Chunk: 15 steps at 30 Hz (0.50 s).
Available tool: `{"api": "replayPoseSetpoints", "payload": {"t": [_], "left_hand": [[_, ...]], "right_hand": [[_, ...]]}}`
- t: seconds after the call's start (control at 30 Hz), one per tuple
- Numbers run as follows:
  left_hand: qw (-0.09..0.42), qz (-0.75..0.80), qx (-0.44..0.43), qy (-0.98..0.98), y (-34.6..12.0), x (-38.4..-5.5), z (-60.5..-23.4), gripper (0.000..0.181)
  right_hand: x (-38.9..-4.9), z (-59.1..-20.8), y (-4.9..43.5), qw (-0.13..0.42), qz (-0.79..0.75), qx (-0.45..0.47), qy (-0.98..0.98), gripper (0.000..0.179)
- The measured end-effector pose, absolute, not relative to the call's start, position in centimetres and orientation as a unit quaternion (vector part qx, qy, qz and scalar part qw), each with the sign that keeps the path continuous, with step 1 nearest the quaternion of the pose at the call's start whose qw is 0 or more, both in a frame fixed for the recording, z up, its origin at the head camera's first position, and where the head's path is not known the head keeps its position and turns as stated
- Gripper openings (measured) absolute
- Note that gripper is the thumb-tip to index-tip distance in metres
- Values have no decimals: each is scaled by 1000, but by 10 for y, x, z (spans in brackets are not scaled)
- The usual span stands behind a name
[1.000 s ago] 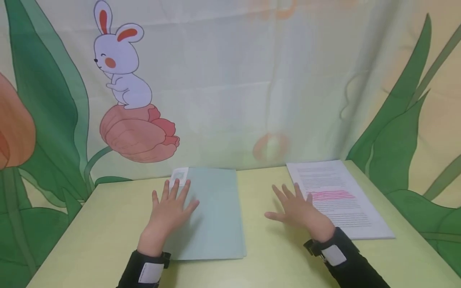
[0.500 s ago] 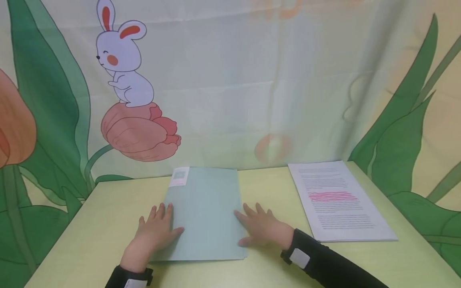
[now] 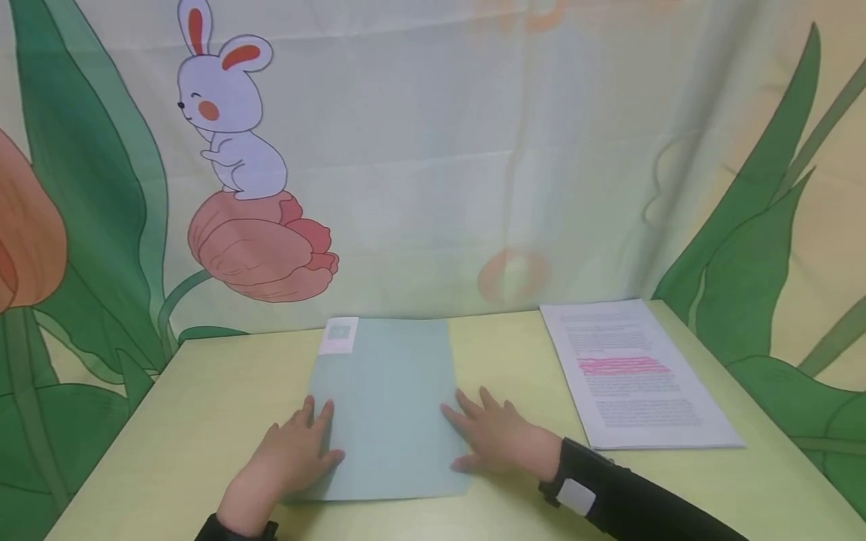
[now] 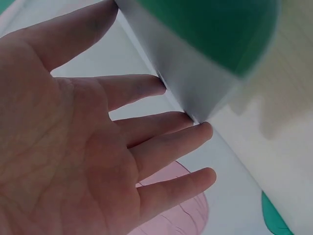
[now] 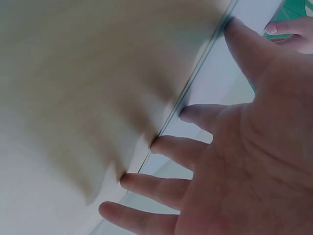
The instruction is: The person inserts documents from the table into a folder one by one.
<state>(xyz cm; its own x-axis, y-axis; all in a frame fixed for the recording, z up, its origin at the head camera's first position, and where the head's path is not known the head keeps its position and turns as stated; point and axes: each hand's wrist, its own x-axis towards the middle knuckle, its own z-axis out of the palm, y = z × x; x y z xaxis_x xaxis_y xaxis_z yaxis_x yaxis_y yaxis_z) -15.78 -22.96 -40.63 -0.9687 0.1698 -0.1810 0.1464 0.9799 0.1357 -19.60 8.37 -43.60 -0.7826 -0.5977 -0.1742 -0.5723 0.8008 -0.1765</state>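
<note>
A light blue folder [image 3: 389,406] with a white label [image 3: 338,335] at its upper left lies flat on the pale yellow table, or is raised only slightly. At its left edge my left hand [image 3: 291,454] touches with spread, mostly straight fingers. On the opposite edge my right hand [image 3: 497,436] rests its fingertips, thumb nearest me. In the left wrist view, the left fingers [image 4: 142,90] meet the folder's edge. The right wrist view has the right fingers [image 5: 181,149] along a thin layered edge.
A stack of printed paper [image 3: 639,383] with a pink-marked passage lies on the right of the yellow table [image 3: 203,421]. A curtain [image 3: 419,165] with a rabbit, tulips and leaves hangs close behind the table.
Both hands have come down from above the table to the folder's sides; the right hand moved left, away from the printed paper. The folder has shifted slightly toward me.
</note>
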Motion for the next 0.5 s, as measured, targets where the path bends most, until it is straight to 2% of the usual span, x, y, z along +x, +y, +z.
{"api": "replayPoseSetpoints", "payload": {"t": [0.5], "left_hand": [[83,63,144,984,-197,-121,-406,85]], "right_hand": [[-154,-429,137,106,-76,-324,937,88]]}}
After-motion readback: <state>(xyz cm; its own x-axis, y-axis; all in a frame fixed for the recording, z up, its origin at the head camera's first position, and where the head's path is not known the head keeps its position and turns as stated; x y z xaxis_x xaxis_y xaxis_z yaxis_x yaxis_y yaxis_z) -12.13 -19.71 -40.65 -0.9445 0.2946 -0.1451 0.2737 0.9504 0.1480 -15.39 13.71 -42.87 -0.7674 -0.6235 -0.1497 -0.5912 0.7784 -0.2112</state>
